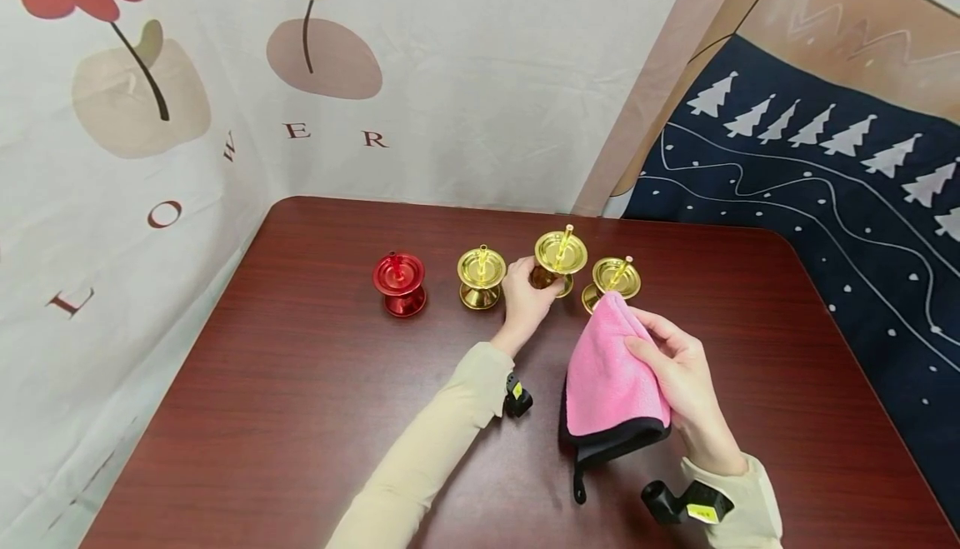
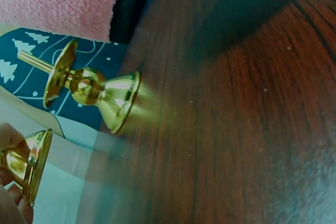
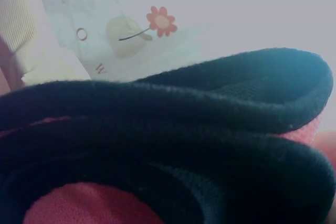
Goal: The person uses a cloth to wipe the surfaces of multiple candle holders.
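Observation:
My left hand (image 1: 527, 295) grips a gold candle holder (image 1: 561, 252) around its stem, and in the left wrist view its flared base (image 2: 38, 163) shows clear of the table. In my right hand (image 1: 686, 374) is a folded pink cloth (image 1: 615, 370) with black edging, pinched between thumb and fingers, its black loop hanging down. The cloth's top overlaps the base of another gold candle holder (image 1: 617, 279) in the head view. In the right wrist view, the cloth's dark edging (image 3: 157, 103) fills most of the picture and hides the fingers.
Left of my left hand stands a gold candle holder (image 1: 482, 276), and farther left a red one (image 1: 399, 282). All are on a dark red-brown wooden table (image 1: 300, 416). Behind the table hang a pale printed curtain (image 1: 480, 99) and a navy cloth with white trees (image 1: 825, 191).

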A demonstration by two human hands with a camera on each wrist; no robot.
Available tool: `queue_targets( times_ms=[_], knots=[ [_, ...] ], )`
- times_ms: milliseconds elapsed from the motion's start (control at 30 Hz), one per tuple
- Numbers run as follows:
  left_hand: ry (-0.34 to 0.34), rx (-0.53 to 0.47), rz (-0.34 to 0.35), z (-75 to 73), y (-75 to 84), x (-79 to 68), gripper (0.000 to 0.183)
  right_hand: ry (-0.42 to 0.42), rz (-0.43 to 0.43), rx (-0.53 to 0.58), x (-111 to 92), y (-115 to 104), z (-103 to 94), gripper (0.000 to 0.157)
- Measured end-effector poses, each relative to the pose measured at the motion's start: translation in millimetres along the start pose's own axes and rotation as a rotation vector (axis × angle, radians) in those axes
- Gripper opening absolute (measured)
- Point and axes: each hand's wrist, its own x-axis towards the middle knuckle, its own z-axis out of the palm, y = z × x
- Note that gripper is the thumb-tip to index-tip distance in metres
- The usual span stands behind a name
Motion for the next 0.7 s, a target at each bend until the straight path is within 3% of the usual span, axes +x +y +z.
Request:
queue_targets(
  times_ms=[267,700],
  knots=[
    [-0.033,0.088,-0.024,7.4,-5.3,-3.2,0.028,0.019,0.026,-0.002,-1.0,-0.7,-1.3,0.032],
    [-0.042,0.098,-0.057,12.3,-14.9,-7.8,0.030,0.011,0.033,0.007,-2.1,0.2,-2.4,0.030]
  ],
)
